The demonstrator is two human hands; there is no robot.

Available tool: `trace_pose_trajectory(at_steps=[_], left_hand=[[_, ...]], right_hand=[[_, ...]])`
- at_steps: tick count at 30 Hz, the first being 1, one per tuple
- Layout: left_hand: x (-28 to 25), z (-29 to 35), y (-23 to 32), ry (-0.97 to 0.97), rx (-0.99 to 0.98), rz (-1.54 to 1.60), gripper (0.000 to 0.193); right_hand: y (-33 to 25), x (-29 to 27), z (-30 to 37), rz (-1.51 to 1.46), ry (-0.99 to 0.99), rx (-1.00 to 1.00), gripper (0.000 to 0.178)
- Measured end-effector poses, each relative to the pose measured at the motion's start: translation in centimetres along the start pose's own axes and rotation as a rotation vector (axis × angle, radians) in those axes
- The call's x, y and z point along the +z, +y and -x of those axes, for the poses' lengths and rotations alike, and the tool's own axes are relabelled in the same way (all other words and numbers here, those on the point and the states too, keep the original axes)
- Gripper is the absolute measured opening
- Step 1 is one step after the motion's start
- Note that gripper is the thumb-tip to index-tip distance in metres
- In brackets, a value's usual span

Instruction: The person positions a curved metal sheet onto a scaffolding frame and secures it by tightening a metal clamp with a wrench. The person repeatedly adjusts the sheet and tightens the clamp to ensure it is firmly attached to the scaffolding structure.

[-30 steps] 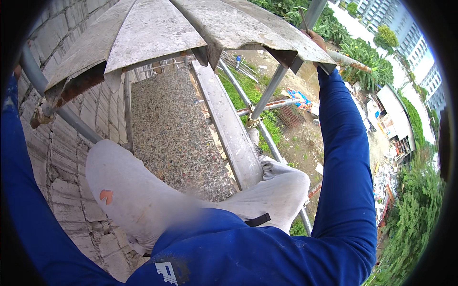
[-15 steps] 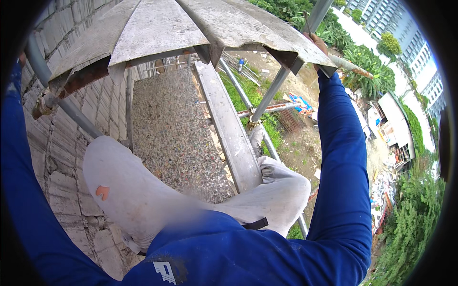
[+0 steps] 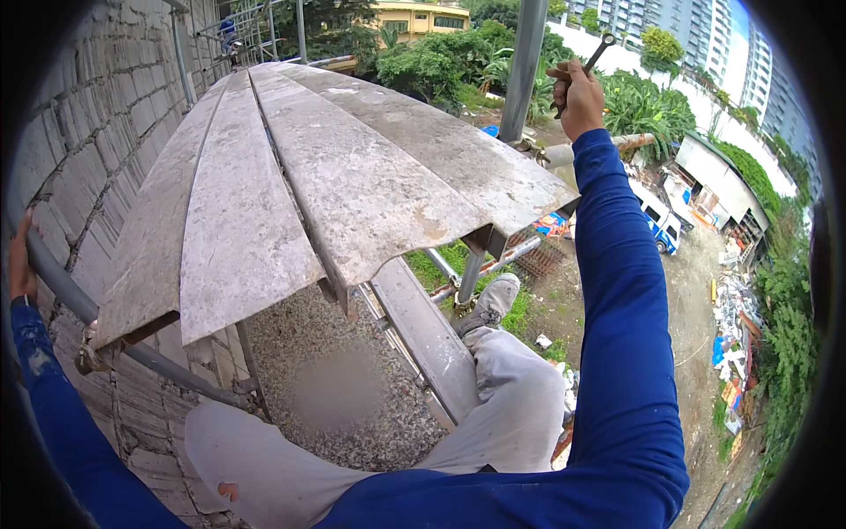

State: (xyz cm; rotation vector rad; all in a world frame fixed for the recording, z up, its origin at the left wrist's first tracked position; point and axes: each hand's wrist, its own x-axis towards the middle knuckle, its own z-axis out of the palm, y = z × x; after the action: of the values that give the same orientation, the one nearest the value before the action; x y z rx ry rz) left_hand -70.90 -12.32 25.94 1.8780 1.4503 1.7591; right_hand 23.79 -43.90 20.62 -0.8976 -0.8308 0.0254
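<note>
A dark wrench [image 3: 599,55] with a ring end is in my right hand [image 3: 582,99], fingers closed round its shaft. That hand is raised at the upper right, beside a grey upright scaffold pole [image 3: 525,70]. At the far left edge, my left hand [image 3: 21,264] is closed on a sloping grey scaffold pipe [image 3: 62,286] next to the block wall. Between my arms stretch several worn metal planks [image 3: 370,176], side by side, their near ends above my knees. Rusty clamps join the pipes.
The grey block wall [image 3: 79,150] rises on the left. Below the planks, a lower metal plank [image 3: 427,339] lies by my shoe [image 3: 493,300], above speckled ground [image 3: 352,432]. A vehicle [image 3: 656,220], sheds and debris are at right. Another person [image 3: 227,35] is on far scaffolding.
The view has tilted up, showing the planks' full length. My right hand, earlier by the planks' right edge, now stands clear of them with the wrench in plain sight. More of my left hand shows.
</note>
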Motion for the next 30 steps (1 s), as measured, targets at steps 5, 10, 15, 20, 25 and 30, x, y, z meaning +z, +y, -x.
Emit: trace_pose_trajectory(at_steps=[5,10,15,20,25,30], left_hand=[[-1.5,-0.8,6.8,-0.242,-0.100,0.288,0.064],[-3.5,-8.0,6.8,-0.116,0.103,0.311,0.048],[1.0,-5.0,9.6,-0.065,0.069,0.324,0.040],[-0.2,-3.8,10.6,-0.058,0.141,0.328,0.038],[-0.5,-3.7,10.0,-0.085,0.095,0.355,0.043],[-2.1,-3.8,11.1,-0.397,-0.122,0.573,0.044]], right_hand=[[-4.6,2.3,-10.0,0.451,-0.033,-0.224,0.055],[-4.7,7.1,-12.6,0.490,-0.155,-0.057,0.065],[-4.2,6.3,-12.5,0.467,-0.107,-0.084,0.049],[-3.2,5.7,-13.7,0.493,-0.056,-0.136,0.047],[-2.0,5.6,-15.2,0.522,-0.018,-0.144,0.044],[-2.0,-1.9,-17.9,1.293,-0.451,-0.836,0.069]])
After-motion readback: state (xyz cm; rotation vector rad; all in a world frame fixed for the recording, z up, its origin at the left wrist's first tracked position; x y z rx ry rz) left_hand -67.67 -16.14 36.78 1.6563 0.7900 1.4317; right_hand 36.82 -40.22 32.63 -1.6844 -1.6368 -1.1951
